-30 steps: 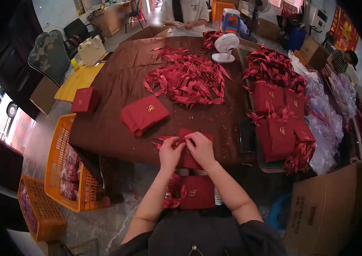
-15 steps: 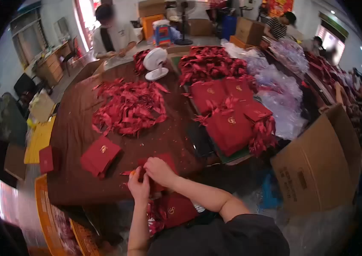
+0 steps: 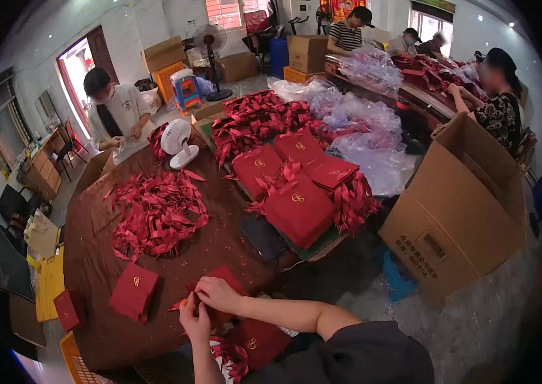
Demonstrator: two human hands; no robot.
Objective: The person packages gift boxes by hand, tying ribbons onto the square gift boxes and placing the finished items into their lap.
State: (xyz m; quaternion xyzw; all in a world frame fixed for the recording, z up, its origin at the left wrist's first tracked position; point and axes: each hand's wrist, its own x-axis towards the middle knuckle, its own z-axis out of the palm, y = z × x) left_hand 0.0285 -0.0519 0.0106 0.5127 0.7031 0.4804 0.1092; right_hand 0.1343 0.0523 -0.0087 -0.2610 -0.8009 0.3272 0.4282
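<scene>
My left hand and my right hand meet at the near edge of the brown-covered table. Both are closed, with fingertips pinched together on a dark red ribbon. A small orange spot shows at my left fingertips; what it is stays unclear. Under and behind the hands lies a flat red bag. Close to my lap is another red bag with a gold emblem, and red ribbons bunch beside it. To the left, a small stack of red bags rests on the cloth.
A heap of red ribbons and a white fan occupy the table. Stacked red bags stand to the right, before clear plastic wrapping. A large cardboard box is at right. A person works across the table.
My view has tilted up and turned right, so the scene sits lower and further left. Both hands remain together at the ribbon, with only slight finger movement.
</scene>
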